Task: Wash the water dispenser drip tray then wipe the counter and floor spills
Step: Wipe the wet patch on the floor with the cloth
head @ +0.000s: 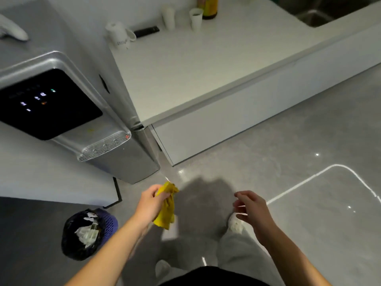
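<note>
Both bare forearms reach up from the bottom edge toward the frame's middle. The left hand (149, 203) is closed in a grip; the right hand (252, 209) hangs with fingers loosely curled and parted.

I see only a corner of the sink (321, 15) at the far right; the frame's top edge cuts it off. The same edge crops the yellow-labelled bottle (209, 6) on the table (206, 69), so its upper part is lost to me. The water dispenser (61, 112) runs off the left edge, and its panel icons are too small to read. My left hand (149, 205) covers part of the yellow cloth (167, 209). My right hand's fingers (240, 205) are motion-blurred.
</note>
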Demonstrator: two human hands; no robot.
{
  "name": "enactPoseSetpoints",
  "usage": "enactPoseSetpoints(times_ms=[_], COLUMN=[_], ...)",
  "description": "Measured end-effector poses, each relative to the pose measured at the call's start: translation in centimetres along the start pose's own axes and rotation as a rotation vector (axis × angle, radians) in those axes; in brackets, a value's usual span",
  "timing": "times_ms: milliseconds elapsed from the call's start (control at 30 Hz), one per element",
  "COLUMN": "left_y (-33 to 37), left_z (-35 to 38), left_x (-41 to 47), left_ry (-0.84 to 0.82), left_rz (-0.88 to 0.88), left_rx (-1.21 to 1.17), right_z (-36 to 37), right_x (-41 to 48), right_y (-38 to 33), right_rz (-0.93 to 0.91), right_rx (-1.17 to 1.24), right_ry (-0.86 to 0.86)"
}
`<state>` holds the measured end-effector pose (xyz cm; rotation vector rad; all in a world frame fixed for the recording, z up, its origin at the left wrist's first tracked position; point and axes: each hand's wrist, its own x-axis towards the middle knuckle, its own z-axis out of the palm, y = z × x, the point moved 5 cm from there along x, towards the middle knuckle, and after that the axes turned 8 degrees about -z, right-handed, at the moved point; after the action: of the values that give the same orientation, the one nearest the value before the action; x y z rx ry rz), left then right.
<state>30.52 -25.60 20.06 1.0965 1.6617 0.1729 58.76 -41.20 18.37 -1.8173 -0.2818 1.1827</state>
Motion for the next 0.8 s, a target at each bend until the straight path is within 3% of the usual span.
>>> enactPoseSetpoints(times_ms=[233,400,800], left_y=[10.7,18.3,35.7], left_z=[3.1,4.3,2.8], left_x=[2.5,5.3,24.9], left_ry=[0.116,0.161,0.183], left_rz=[-0.004,0.027,0.073], left_rx=[-0.208,-0.309,-0.374], right_z=[-5.0,-4.7,0.5], right_x=[11.6,18.8,37.7], right_y=[-12.4,-21.1,-37.9], right_rz=[-0.094,-0.144,-0.318], right_rx=[-0.134,-0.167,-0.369], right_ry=[-0.128,-0.188,-0.204])
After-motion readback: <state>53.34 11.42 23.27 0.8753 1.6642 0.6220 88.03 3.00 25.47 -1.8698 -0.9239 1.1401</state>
